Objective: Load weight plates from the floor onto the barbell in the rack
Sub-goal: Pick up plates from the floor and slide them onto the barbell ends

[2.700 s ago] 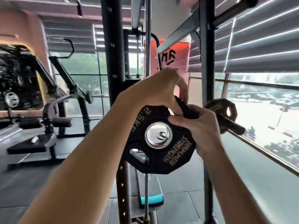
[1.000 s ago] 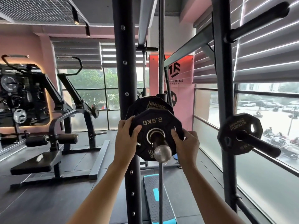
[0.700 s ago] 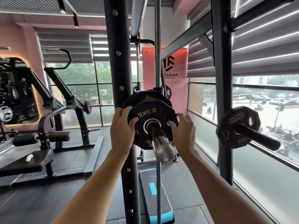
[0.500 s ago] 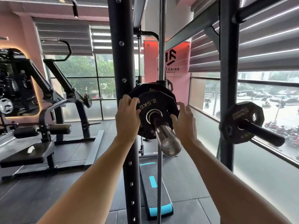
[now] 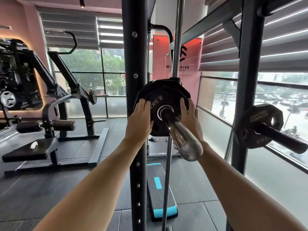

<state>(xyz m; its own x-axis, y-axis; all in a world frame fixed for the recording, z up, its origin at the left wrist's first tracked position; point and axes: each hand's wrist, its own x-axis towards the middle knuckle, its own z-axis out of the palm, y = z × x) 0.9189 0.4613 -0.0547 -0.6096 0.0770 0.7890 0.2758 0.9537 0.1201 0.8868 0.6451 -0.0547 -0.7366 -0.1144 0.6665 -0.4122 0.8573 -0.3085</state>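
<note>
Two hands press flat, fingers straight, on the 2.5 kg plate (image 5: 164,104): our left hand (image 5: 139,121) and right hand (image 5: 190,116) either side of the barbell sleeve (image 5: 179,130). We judge even pressure on both sides will seat it flush against the larger plate (image 5: 154,85) behind, without tilting. Against half a second ago, the plate sits deeper on the sleeve and more bare chrome shows.

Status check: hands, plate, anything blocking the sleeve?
Left hand and right hand flat on the 2.5 kg plate. Plate on barbell sleeve, against a larger plate. Nothing blocking.
</note>
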